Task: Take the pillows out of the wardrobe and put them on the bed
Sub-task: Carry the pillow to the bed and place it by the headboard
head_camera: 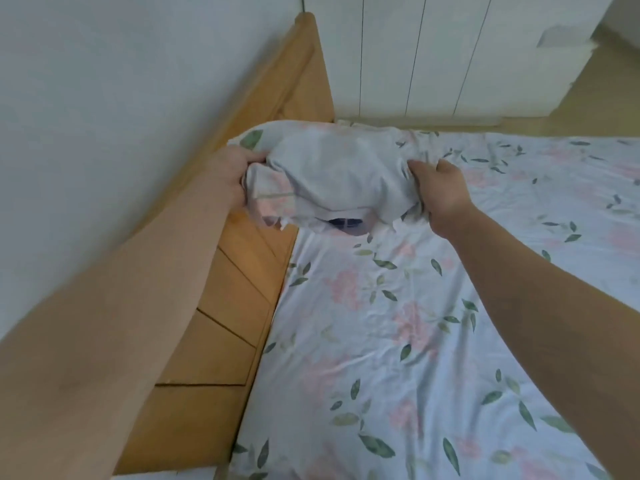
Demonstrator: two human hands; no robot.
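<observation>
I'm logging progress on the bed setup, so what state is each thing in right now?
pillow: gripped at both ends, at the head end of the bed by the headboard.
left hand: closed on the pillow's left end.
right hand: closed on its right end.
wardrobe: doors shut.
bed sheet: spread, lightly wrinkled.

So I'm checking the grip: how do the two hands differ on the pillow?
The left hand grips the pillow at its end by the wooden headboard; the right hand grips the opposite end, over the floral sheet. The left looks paler and brightly lit, the right darker, shaded. Both are closed on fabric.
</observation>
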